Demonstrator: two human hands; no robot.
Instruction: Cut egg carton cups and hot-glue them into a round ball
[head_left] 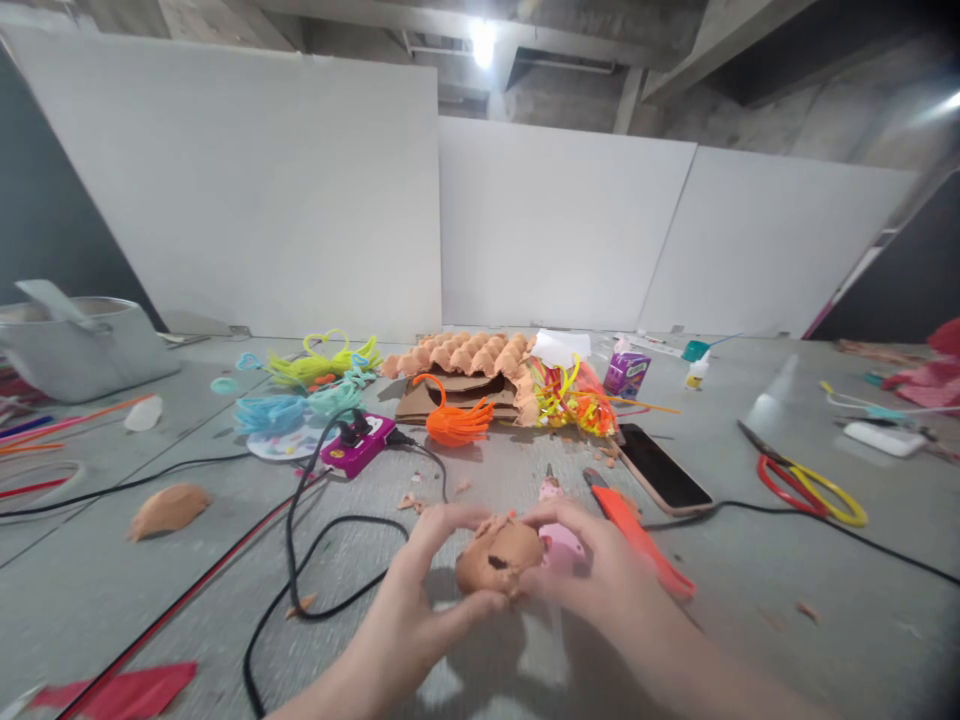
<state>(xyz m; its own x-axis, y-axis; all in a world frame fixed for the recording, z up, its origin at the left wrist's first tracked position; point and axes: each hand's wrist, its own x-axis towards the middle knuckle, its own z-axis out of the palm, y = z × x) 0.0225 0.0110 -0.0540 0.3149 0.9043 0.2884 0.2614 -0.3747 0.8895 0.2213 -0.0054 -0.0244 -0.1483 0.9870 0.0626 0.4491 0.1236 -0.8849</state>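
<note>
An orange-brown rounded hollow-looking piece (501,556) with a ragged top edge and a small dark hole is held between both hands, low over the floor. My left hand (420,590) curls round its left side, thumb below and fingers above. From the right, my right hand (592,575) pinches it between thumb and fingers. Just behind the right hand lies a pink tool (564,548) with a pointed tip, partly hidden by the fingers. A utility knife with an orange handle (637,530) rests to the right of that hand.
Egg cartons (469,352), an orange pipe-cleaner bird shape (457,420), and a purple power strip (358,445) with looping black cable (300,590) lie ahead. Rightward are a phone (664,470) and scissors (806,485). A curved orange-brown scrap (171,508) and grey bucket (86,350) are left.
</note>
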